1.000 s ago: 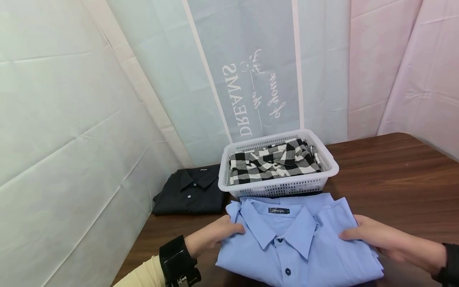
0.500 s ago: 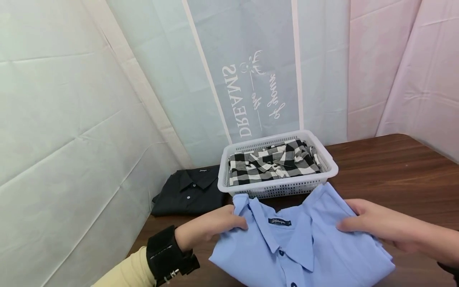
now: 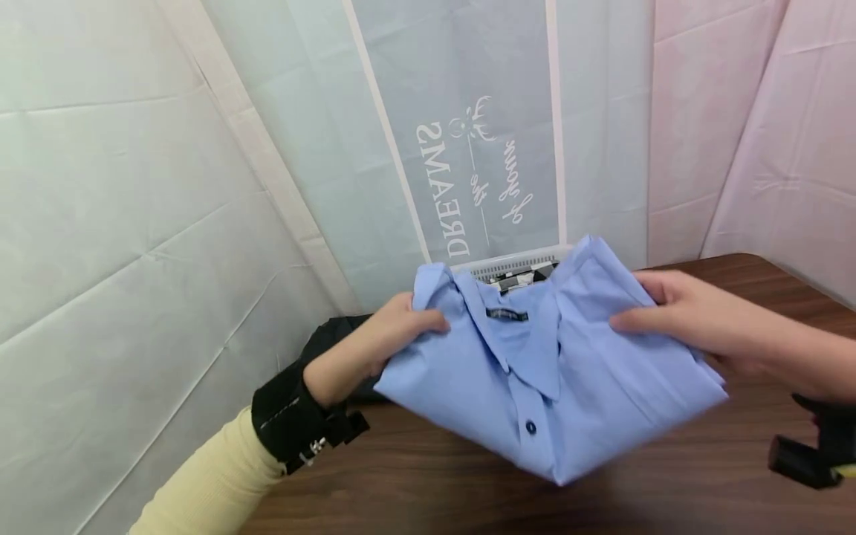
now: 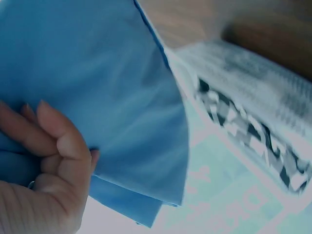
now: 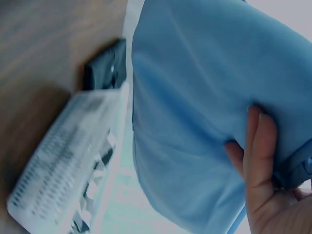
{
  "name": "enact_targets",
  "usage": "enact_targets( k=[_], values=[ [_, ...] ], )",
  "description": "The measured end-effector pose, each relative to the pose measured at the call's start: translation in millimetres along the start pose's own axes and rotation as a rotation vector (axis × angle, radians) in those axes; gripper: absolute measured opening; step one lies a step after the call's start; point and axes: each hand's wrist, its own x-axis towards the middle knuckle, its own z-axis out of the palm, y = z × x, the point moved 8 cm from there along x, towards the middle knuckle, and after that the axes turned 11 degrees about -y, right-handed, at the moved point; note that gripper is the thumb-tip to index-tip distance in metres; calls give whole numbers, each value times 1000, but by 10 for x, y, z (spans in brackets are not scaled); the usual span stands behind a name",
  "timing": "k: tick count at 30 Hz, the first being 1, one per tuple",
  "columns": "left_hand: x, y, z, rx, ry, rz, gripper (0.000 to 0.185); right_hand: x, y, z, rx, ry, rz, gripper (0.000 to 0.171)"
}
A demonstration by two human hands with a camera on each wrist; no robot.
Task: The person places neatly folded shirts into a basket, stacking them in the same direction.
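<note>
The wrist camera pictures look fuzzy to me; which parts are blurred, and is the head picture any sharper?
Left wrist view: the white basket is smeared, the left hand sharper. Right wrist view: the basket again blurs, the blue shirt is soft. Head view: mostly crisp, evenly lit; only the shirt's right edge blurs.

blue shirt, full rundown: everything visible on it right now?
The blue shirt is a light blue, smooth woven button-up, folded into a compact stack with collar up, a dark neck label and one dark button showing. It is lifted off the wooden table, tilted, in front of the white basket. The left hand grips its collar side, the right hand the other edge.
</note>
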Motion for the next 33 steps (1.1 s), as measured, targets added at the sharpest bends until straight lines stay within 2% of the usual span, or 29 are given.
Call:
enact_targets(
  k=[2, 4, 7, 11, 14, 16, 18, 20, 22, 23, 25, 29, 30, 31, 33],
  values=[
    [107, 60, -127, 54, 46, 14, 22, 111, -117, -105, -30, 36, -8, 33],
    [246, 85, -246, 105, 94, 28, 22, 239, -212, -236, -104, 88, -15, 36],
    [471, 73, -403, 187, 160, 59, 24, 457, -219, -391, -102, 130, 0, 42],
    [768, -41, -589, 216, 227, 68, 29, 720, -71, -578, -40, 186, 34, 53],
    [972, -242, -733, 209, 299, 46, 31, 903, 106, -715, -40, 235, 39, 55],
    [1102, -431, -807, 197, 343, 43, 32, 1009, 261, -774, -49, 258, 48, 55],
    [1435, -828, -942, 221, 399, 45, 32, 1103, 442, -798, -65, 260, 73, 56],
    [1743, -1242, -1018, 211, 395, 36, 35, 1162, 633, -784, -77, 243, 105, 56],
    [2051, -1681, -1075, 204, 375, -5, 40, 1199, 807, -741, -99, 209, 135, 57],
    [2170, -1849, -1095, 215, 376, -5, 39, 1207, 887, -717, -115, 189, 150, 57],
    [2077, -1899, -991, 173, 335, -56, 42, 1210, 1010, -667, -142, 161, 170, 57],
    [1815, -1744, -825, 117, 348, -113, 41, 1186, 1119, -628, -167, 159, 179, 59],
    [1801, -1735, -803, 123, 359, -121, 40, 1179, 1120, -630, -173, 171, 172, 59],
    [1847, -1768, -806, 162, 378, -109, 39, 1173, 1113, -635, -198, 187, 162, 59],
    [2021, -1912, -824, 270, 388, -95, 40, 1160, 1094, -643, -266, 223, 144, 59]
  ],
)
